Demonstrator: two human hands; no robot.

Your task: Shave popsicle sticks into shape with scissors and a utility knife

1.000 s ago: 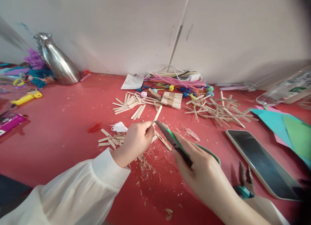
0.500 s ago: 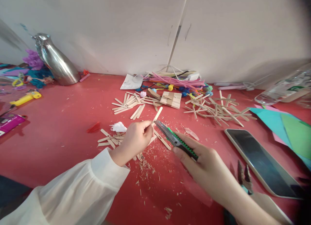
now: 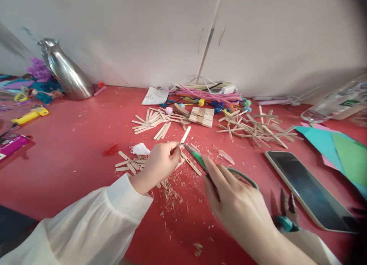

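Pinched in my left hand is a wooden craft stick, its rounded end pointing up and away. My right hand grips a green and black utility knife. The knife's blade tip meets the stick close to my left fingertips. Just below the blade, a craft stick with a slot in it lies on the red table. Wood shavings are scattered under and around my hands. More craft sticks lie partly hidden behind my left wrist, beside a white scrap.
Craft stick piles and a bound stick bundle lie farther back, before pink pipe cleaners. At right are a phone, pliers, coloured paper and a plastic bottle. A steel jug stands back left.
My right hand has turned over the knife and slid toward the blade, covering more of the handle. My left hand and its craft stick stay almost where they were.
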